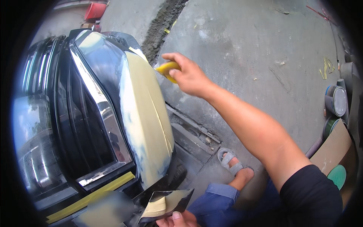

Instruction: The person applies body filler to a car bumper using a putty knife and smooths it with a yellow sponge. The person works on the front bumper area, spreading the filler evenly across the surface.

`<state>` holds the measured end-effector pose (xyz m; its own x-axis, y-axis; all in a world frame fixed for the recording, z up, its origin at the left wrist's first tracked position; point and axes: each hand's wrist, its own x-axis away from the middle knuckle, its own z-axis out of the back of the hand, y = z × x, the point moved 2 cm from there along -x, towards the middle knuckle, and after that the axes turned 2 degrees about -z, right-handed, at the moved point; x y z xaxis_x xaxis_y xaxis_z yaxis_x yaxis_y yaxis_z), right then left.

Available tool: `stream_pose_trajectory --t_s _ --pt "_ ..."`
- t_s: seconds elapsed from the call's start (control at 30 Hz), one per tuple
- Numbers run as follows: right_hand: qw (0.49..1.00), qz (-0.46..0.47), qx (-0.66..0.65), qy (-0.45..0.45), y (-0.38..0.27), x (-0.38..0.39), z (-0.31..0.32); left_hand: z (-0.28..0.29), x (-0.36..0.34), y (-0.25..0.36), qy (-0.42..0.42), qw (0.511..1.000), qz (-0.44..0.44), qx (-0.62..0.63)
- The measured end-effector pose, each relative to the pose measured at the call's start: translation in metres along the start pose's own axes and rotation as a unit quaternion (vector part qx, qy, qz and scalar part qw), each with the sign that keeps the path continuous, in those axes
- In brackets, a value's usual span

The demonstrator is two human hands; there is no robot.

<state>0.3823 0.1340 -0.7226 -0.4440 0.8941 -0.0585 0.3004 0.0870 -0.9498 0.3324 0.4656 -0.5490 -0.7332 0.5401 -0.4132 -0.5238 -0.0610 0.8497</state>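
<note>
My right hand [192, 77] pinches a yellow putty spreader [166, 71] beside the upper part of a black car's side panel. Whether the spreader's edge touches the panel I cannot tell. A broad coat of cream body filler [145, 94] covers that panel, with raised ridges running down its outer side and smeared whitish edges. At the lower edge my left hand [182, 220] grips a dark flat mixing board [177, 199], thumb on top. On the board sits a thick dab of cream filler [157, 206], with more smeared across its face.
Yellow masking tape [94, 196] runs along the car below the window [90, 125]. Paint cans [335, 101] and a cardboard sheet [331, 147] stand at the right. A sandaled foot [232, 164] is on the concrete floor [257, 56]; a red bucket [95, 11] lies far left.
</note>
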Motion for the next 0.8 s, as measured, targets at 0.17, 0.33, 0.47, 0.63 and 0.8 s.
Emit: stream_pose_trajectory --t_s 0.17,0.33,0.47,0.63,0.8 --pt "0.996 -0.056 0.036 -0.064 -0.026 -0.064 0.003 -0.001 0.001 0.008 -0.035 0.983 0.168 -0.065" --pt "0.993 -0.016 0.061 -0.104 -0.044 -0.07 -0.007 -0.007 -0.011 -0.007 -0.011 0.999 0.046 0.014" --pt "0.994 0.052 0.045 -0.082 -0.038 -0.046 -0.015 -0.015 -0.017 -0.007 -0.013 0.998 0.049 0.023" --pt "0.984 0.165 -0.017 -0.069 -0.029 0.006 -0.023 -0.015 -0.014 -0.014 -0.02 0.998 0.047 0.037" --pt "0.974 0.218 0.02 -0.055 -0.032 0.061 -0.034 -0.009 -0.011 -0.007 -0.012 0.998 0.051 0.026"
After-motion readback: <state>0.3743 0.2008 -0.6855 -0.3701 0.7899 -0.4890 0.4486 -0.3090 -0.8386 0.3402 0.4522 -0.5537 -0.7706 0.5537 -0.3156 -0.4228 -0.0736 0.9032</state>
